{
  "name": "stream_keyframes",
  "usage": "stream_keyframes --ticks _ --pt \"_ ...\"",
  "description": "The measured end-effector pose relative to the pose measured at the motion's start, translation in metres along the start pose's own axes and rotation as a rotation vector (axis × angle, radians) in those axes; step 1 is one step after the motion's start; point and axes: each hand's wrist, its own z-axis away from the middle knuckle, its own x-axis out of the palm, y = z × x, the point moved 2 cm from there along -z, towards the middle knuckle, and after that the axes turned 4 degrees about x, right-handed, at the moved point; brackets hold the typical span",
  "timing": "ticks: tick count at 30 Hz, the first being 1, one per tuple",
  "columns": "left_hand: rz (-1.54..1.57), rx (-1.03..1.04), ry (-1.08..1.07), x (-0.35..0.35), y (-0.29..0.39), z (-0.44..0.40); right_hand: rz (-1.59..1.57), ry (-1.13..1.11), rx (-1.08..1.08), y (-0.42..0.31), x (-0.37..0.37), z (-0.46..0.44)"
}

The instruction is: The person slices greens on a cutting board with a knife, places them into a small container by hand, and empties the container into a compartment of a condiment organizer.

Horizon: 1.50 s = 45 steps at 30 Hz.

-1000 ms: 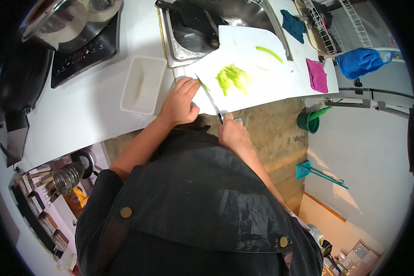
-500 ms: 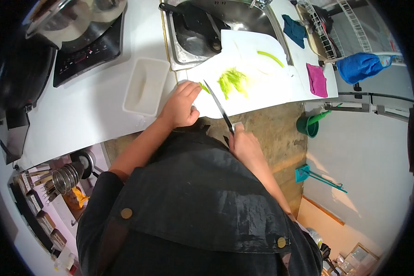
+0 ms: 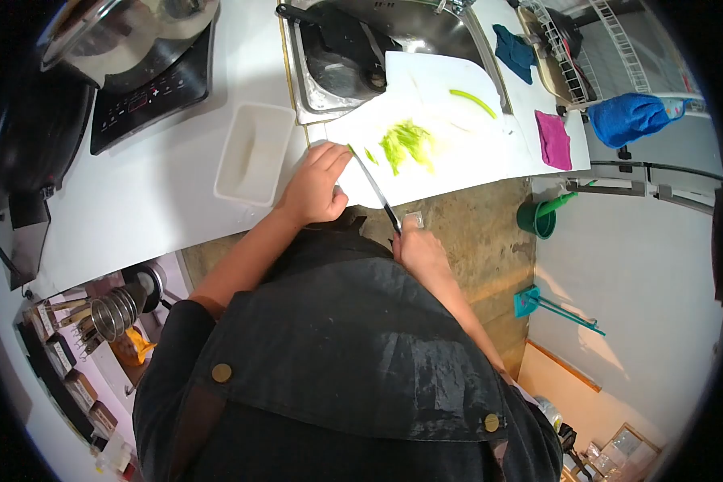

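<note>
Gripped by its handle in the closed right hand (image 3: 422, 251), a knife (image 3: 377, 189) is held with its blade slanted across the near left part of a white cutting board (image 3: 472, 149), the tip being located just beside the left fingertips. Fingers of the left hand (image 3: 316, 189) are drawn together and bent downward; a green piece (image 3: 350, 149) is seen at their tips, though whether it is pinched or merely pressed cannot be told. One cut sliver (image 3: 370, 156) is noted right of the blade, near a pile of green shreds (image 3: 405, 146). Farther right, a curved green stalk (image 3: 473, 103) is found on the board. A white container (image 3: 254, 153) is positioned left of the left hand.
</note>
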Motion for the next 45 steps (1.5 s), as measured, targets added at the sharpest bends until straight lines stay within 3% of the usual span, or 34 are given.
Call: stream_keyframes --ticks 22,27,31,33,45 --pt "0.07 -0.007 -0.004 -0.005 0.004 -0.005 0.004 0.028 -0.052 -0.014 -0.003 -0.021" --pt "0.037 -0.001 0.009 -0.004 0.003 -0.002 0.03 -0.049 0.072 0.004 -0.003 0.005" --pt "0.036 -0.001 0.04 -0.004 0.002 -0.001 0.031 -0.058 0.027 0.019 -0.016 0.033" --pt "0.089 -0.035 0.051 -0.006 0.002 0.001 -0.034 0.08 -0.022 0.018 -0.02 0.034" --pt "0.078 -0.002 0.12 -0.005 0.002 0.001 -0.014 0.124 -0.082 0.022 -0.001 -0.007"
